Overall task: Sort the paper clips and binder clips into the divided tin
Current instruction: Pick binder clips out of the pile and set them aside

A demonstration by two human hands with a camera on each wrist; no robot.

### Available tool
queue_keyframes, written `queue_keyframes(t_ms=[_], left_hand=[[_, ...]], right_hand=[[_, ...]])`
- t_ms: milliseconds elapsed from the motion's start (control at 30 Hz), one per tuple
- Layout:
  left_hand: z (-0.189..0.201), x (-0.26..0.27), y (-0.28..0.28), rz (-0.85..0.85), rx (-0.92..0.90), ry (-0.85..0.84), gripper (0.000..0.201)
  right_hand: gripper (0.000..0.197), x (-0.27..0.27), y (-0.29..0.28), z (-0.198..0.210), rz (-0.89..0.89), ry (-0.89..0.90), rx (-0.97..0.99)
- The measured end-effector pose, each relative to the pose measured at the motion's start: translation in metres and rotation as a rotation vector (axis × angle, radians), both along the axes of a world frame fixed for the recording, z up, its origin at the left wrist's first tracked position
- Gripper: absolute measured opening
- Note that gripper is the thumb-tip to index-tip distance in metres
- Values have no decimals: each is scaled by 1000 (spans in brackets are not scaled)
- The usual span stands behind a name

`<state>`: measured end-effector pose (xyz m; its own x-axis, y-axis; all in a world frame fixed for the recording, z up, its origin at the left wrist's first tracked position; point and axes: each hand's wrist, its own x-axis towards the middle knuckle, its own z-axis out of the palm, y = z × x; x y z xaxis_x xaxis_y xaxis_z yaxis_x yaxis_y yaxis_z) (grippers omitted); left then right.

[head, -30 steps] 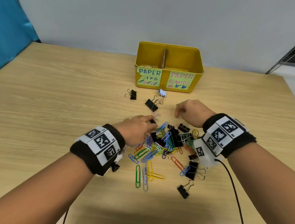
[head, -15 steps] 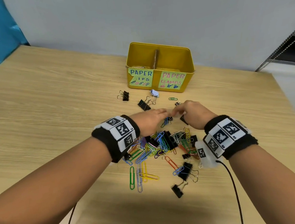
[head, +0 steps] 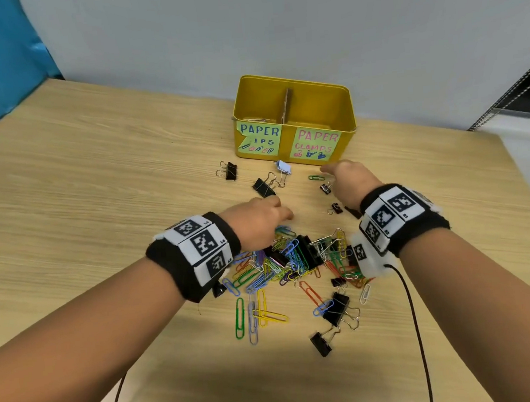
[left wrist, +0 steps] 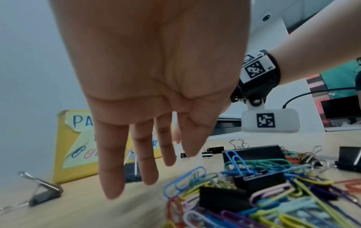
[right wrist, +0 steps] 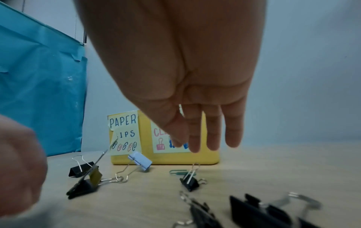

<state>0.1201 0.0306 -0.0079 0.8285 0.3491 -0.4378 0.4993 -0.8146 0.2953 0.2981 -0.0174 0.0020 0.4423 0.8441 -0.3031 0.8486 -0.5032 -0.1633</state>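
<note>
Scene: we look down over our two forearms at a wooden table (head: 96, 190), with a yellow divided tin (head: 343, 107) at its far side against the wall.

Tin: a divider splits it into a left half labelled for paper clips and a right half labelled for paper clamps; we cannot tell how much is inside.

Main pile: coloured paper clips (head: 282, 263) tangled with black binder clips lie close to us, between our wrists.

Strays: several binder clips sit apart, between the pile and the tin, among them a small black binder clip (head: 325, 188) and a green paper clip (head: 314, 177).

Right hand (head: 348, 184): reaching forward past the pile, palm down, fingers extended and close together, holding nothing that we can see; its fingertips are near the front of the tin's clamp half.

Left hand (head: 256, 224): hovering over the far left edge of the pile, fingers straight and slightly spread in the wrist view, empty.

Key relation: the small black binder clip lies just left of our right hand and slightly nearer us than its fingertips, with the green paper clip just beyond it towards the tin. Our right hand is clearly the nearer one.

Long axis: the green paper clip lies roughly left to right, parallel to the tin's front.

Our judgement: sorting is at an early stage.
</note>
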Motion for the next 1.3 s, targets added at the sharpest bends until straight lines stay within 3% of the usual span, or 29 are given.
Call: queue_keyframes(t_ms=[67, 167, 233, 367, 467, 500, 567, 667, 800, 933, 1067, 1167, 1300], left_hand=[[0, 0, -2, -57, -28, 84, 57], [5, -8, 0, -66, -41, 144, 50], [10, -19, 4, -27, -62, 150, 48], [13, -40, 9, 76, -76, 183, 35], [9, -37, 4, 101, -47, 85, 27], [8, -34, 1, 103, -63, 21, 32], [5, -27, -8, 82, -103, -60, 51], [-3, -15, -18, 43, -99, -8, 62], [-11, -10, -24, 17, -31, 34, 44], [-14, -11, -22, 54, -69, -6, 27], [-12, -18, -6, 234, -124, -113, 23], [-8, -25, 14, 367, -123, -191, 22], [-7, -33, 35, 555, -328, -245, 10]], right_hand=[[48, -6, 10, -2, 58, -28, -139], [47, -21, 15, -7, 181, -158, -377], [53, -31, 12, -7, 285, -157, -420], [51, -53, -3, 4, 398, 92, -211], [31, -58, -13, 9, 352, 112, -41], [27, -59, -16, 10, 351, 106, -91], [42, -60, -21, 11, 365, 88, -288], [57, -53, -22, 2, 313, 66, -366], [51, -34, -23, -3, 91, 97, -6], [49, -32, -24, -9, 30, 79, 59], [31, -47, -26, -13, 174, 69, 136], [36, -59, -27, -14, 229, 169, 47], [41, -71, -26, -14, 221, 227, -54]])
